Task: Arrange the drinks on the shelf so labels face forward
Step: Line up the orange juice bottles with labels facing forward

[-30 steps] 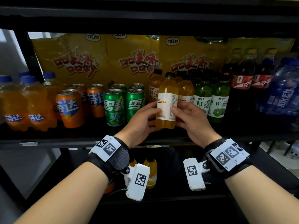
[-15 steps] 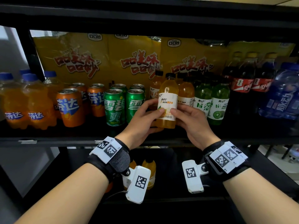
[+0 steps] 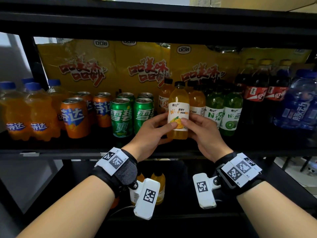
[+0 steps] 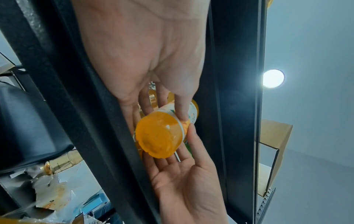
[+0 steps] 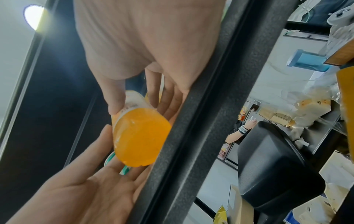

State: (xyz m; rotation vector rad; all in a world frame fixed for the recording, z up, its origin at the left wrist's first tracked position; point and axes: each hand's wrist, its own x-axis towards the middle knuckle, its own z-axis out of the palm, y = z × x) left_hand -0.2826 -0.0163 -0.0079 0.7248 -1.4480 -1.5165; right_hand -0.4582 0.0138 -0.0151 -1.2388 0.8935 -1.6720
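Observation:
An orange juice bottle (image 3: 178,115) with a black cap and white label is held upright at the front of the shelf (image 3: 68,152), between the green cans and the kiwi bottles. My left hand (image 3: 154,129) grips its left side and my right hand (image 3: 204,131) its right, thumbs on the label, fingers behind. The label's mango picture faces me. From below, the left wrist view shows the bottle's base (image 4: 159,136) between the left hand (image 4: 153,60) and right hand (image 4: 187,174). The right wrist view shows the same base (image 5: 139,136).
Orange soda bottles (image 3: 27,114), orange cans (image 3: 75,117) and green cans (image 3: 121,117) stand to the left. More orange bottles (image 3: 197,100), green kiwi bottles (image 3: 229,115), cola bottles (image 3: 255,93) and blue bottles (image 3: 300,107) stand to the right. Yellow snack bags (image 3: 96,69) line the back.
The bottle has been turned in my hands: the label's text side faced me before, and now its front with the mango picture does. Both hands stay on it.

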